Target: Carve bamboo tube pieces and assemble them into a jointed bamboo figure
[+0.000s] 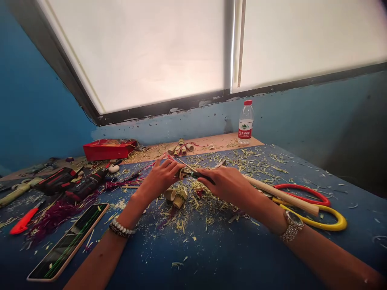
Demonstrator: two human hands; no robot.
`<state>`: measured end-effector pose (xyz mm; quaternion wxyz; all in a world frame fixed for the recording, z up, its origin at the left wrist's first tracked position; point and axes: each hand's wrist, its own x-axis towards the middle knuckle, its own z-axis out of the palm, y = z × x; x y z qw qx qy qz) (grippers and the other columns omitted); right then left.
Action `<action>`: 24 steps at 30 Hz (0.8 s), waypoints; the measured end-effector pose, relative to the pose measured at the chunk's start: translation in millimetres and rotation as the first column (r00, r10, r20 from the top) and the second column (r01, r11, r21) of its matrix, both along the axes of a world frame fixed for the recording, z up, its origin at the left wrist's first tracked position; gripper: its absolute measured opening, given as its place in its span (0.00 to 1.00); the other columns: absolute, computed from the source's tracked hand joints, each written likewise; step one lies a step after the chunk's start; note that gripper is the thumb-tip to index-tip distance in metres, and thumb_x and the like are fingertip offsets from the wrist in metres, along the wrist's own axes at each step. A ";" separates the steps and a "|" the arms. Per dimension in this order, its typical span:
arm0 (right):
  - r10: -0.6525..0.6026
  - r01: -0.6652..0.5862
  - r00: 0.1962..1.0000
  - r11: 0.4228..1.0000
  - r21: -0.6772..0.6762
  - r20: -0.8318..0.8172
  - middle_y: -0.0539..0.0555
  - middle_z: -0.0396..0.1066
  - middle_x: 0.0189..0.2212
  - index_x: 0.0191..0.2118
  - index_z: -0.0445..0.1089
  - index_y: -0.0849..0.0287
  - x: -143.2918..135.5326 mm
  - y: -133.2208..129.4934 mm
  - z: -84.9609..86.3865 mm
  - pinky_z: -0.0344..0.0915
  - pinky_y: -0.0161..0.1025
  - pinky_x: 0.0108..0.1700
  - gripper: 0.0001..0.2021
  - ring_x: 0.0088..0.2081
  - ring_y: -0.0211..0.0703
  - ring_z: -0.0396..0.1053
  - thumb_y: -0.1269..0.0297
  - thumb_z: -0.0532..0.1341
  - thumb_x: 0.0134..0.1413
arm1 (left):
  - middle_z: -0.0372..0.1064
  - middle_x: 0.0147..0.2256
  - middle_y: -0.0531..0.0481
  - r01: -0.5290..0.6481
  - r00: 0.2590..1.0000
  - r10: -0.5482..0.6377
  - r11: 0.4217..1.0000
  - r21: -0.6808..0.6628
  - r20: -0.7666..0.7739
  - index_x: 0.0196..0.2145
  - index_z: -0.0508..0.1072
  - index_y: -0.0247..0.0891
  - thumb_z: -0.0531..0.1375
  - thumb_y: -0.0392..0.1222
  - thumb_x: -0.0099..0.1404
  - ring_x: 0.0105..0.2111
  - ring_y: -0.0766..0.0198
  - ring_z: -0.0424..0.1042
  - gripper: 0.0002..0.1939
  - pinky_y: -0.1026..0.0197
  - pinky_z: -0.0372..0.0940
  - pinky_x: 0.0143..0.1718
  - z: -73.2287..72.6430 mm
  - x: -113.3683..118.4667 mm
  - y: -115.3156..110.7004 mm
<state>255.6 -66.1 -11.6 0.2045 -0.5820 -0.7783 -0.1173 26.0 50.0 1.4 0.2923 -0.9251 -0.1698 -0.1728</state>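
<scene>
My left hand is closed, its fingers around a small pale bamboo piece that they mostly hide. From the right, my right hand grips a slim hand tool with a dark handle. The tool's front end meets the bamboo piece between my hands; its exact kind is hard to make out. Just below my hands, short cut bamboo sections lie among green and yellow shavings. Beyond them, more bamboo sections with red cord are grouped at the back.
A phone, power drill, red-handled cutter and purple fibres lie left. Scissors with red and yellow handles and a wooden handle lie right. A red box and water bottle stand behind.
</scene>
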 end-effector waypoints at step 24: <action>-0.107 0.111 0.976 0.994 0.006 -0.189 0.59 0.80 0.32 0.56 0.74 0.55 8.3 1.8 6.2 0.54 0.42 0.27 0.21 0.28 0.50 0.73 0.52 0.52 0.68 | 0.76 0.46 0.43 -0.084 0.909 0.160 0.975 -0.207 0.384 0.53 0.71 0.38 0.60 0.52 0.69 0.48 0.50 0.69 0.20 0.47 0.64 0.53 8.9 -20.5 17.9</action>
